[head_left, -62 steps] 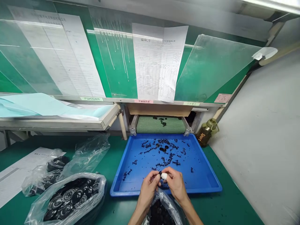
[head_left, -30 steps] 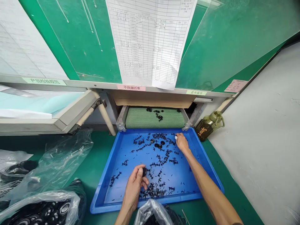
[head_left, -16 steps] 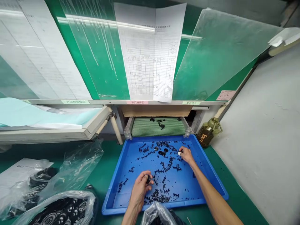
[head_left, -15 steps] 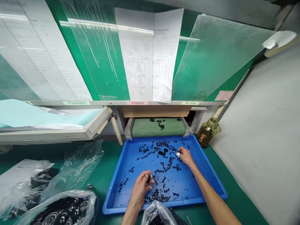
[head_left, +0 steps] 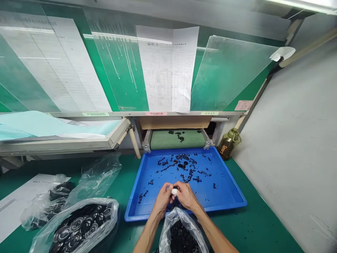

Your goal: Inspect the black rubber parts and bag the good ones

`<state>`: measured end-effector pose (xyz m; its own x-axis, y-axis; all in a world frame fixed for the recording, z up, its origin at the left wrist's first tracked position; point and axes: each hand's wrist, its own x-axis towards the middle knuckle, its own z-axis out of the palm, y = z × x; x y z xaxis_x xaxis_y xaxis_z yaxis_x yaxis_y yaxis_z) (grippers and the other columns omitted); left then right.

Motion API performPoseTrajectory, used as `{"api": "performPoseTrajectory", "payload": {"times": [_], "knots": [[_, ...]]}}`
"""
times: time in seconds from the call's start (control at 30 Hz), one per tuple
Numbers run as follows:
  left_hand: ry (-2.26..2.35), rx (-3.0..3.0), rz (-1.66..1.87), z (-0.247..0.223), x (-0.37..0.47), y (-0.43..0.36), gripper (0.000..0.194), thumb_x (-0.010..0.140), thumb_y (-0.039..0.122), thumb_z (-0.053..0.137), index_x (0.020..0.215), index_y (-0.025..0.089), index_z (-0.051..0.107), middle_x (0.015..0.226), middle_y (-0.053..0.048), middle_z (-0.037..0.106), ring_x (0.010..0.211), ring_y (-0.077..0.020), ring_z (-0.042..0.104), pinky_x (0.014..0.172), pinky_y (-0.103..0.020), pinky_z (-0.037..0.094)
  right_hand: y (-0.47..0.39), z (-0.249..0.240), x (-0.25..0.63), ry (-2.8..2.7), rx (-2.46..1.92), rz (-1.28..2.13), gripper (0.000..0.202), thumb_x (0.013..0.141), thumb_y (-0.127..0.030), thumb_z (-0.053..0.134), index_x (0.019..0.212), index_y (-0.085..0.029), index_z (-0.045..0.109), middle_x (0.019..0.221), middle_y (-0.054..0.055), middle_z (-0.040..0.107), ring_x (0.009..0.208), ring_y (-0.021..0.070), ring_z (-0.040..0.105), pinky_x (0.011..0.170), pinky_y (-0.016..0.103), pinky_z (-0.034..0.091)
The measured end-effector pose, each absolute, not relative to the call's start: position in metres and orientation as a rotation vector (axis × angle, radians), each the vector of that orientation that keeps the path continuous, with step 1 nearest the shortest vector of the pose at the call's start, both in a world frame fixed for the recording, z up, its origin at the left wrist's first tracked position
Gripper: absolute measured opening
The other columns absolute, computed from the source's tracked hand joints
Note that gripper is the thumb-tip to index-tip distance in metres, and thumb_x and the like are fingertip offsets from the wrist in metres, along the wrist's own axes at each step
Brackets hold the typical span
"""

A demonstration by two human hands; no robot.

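Head view: my left hand (head_left: 162, 198) and right hand (head_left: 186, 196) meet at lower centre, pinching a small black part (head_left: 175, 187), mostly hidden, above the blue tray (head_left: 238, 204). Below, a plastic bag (head_left: 165, 230) already holds many black pieces (head_left: 181, 237). I judge plenty unfinished: loose discs (head_left: 181, 166) and scraps (head_left: 188, 177) lie mid-tray, more on the green conveyor belt (head_left: 168, 141) at centre.

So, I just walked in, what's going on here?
A person has the left hand and right hand together over the near side of a blue tray, fingertips around a small black part, mostly hidden. Black bits and a few discs lie in the tray, below a green belt. One open bag of black pieces sits between the forearms; another is at the left.
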<state>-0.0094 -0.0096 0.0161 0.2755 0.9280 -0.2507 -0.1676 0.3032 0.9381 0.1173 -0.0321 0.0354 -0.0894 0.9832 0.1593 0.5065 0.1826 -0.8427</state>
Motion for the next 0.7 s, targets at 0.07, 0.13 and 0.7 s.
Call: {"api": "performPoseTrajectory", "payload": {"times": [0.07,0.13,0.7], "knots": [[1.003,0.938,0.936,0.014,-0.01,-0.008,0.042,0.067,0.057,0.063,0.075,0.018,0.05,0.046,0.007,0.051,0.039,-0.0073,0.042,0.041,-0.017,0.03,-0.032,0.035,0.115,-1.718,-1.427,0.798,0.024,0.078,-0.011,0.041,0.088,-0.019,0.063,0.064,-0.002,0.061,0.065,0.0127,0.054,0.063,0.021,0.039],[1.01,0.907,0.961,0.013,-0.01,-0.007,0.042,0.066,0.056,0.064,0.078,0.018,0.05,0.047,0.007,0.051,0.039,-0.0075,0.043,0.041,-0.018,0.031,-0.03,0.032,0.113,-1.727,-1.435,0.798,0.026,0.079,-0.011,0.04,0.091,-0.019,0.062,0.067,-0.001,0.063,0.07,0.0139,0.056,0.069,0.023,0.04],[1.014,0.633,1.033,0.012,-0.015,-0.002,0.048,0.07,0.042,0.068,0.104,0.01,0.057,0.058,0.0,0.061,0.053,-0.0113,0.057,0.049,-0.021,0.043,0.066,0.017,0.174,-1.799,-1.844,0.747,0.039,0.084,-0.004,0.035,0.106,-0.017,0.063,0.109,0.011,0.06,0.092,0.0194,0.06,0.074,0.029,0.046]]}}
